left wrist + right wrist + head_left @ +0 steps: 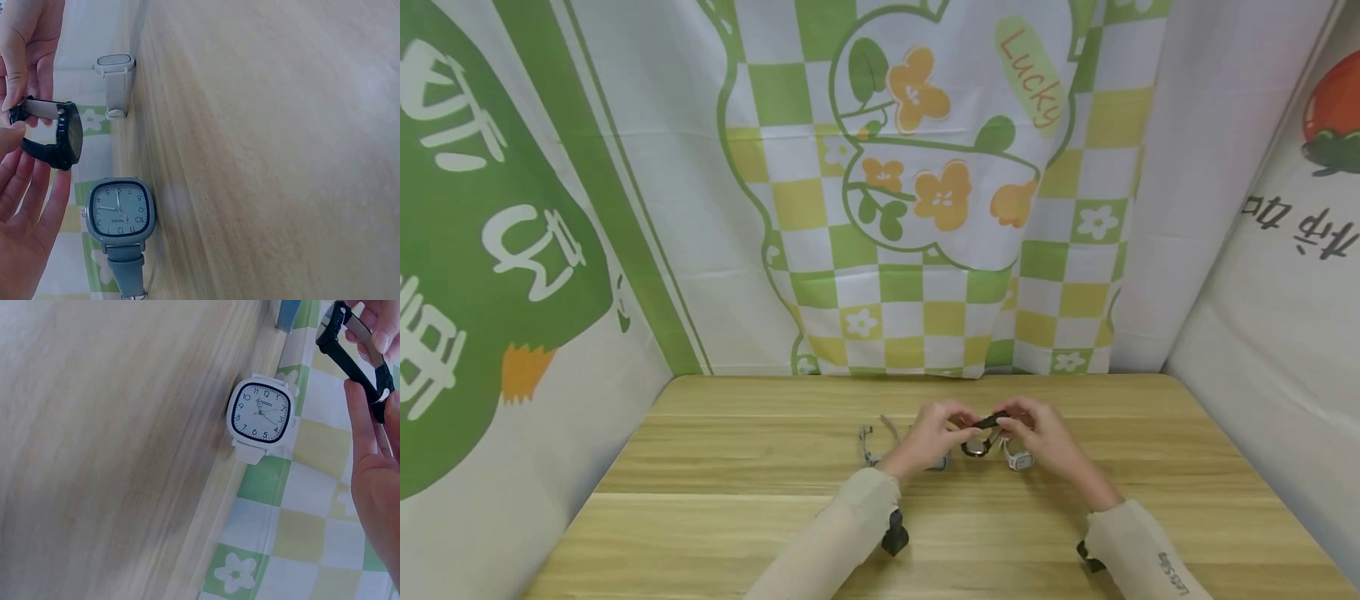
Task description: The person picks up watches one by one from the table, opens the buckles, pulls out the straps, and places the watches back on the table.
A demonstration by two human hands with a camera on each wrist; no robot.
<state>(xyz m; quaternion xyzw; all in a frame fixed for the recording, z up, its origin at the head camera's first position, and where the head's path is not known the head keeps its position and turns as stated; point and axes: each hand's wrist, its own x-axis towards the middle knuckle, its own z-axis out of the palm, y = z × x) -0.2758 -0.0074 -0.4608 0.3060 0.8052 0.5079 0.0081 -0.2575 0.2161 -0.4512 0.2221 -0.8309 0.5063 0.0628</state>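
Observation:
A black wristwatch (975, 448) is held up between both hands, its strap forming a loop. My left hand (934, 433) pinches the strap (990, 420) from one side, and my right hand (1037, 427) grips it from the other. In the left wrist view the watch's dark case (70, 135) faces away from the fingers. Just below the right hand lies a white square watch (261, 415) with black numerals. Close to the left hand, a grey-blue square watch (122, 209) lies with its strap stretched out.
Grey strap-like pieces (868, 446) lie left of the left hand. The wooden table (737, 467) ends at a hanging cloth (925, 317) with green and yellow checks. More printed cloth hangs at both sides. Black mounts (894, 533) sit at the wrists.

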